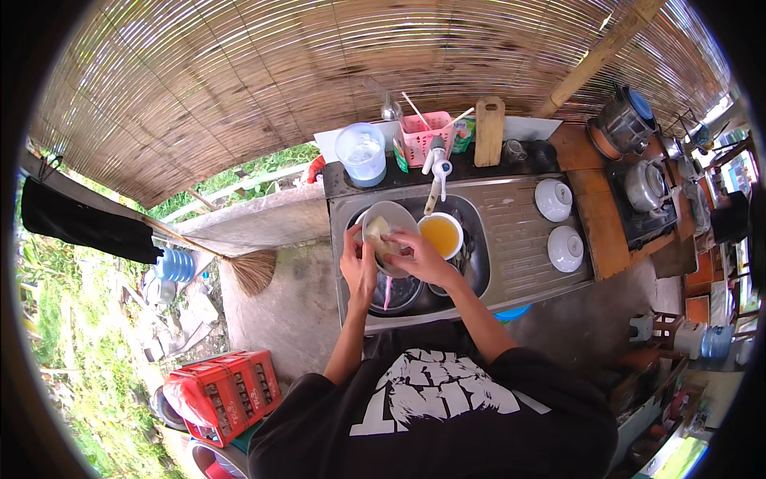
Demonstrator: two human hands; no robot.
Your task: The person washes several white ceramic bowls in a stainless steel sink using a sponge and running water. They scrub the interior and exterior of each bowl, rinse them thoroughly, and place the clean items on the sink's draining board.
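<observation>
A translucent whitish bowl is tilted over the left part of the steel sink. My left hand grips its left rim. Inside the bowl, the fingers of my right hand press on a pale, sponge-like thing, partly hidden by the fingers. Just right of the bowl, a white bowl of yellow-orange liquid sits in the sink. Below my hands is a dark round basin with a pink strip-like handle across it. Above the sink rises a white faucet.
Two upturned white bowls lie on the ribbed drainboard. Behind the sink stand a clear plastic bucket, a pink basket and a wooden cutting board. To the right, a kettle rests on a stove. A red bottle crate is at lower left.
</observation>
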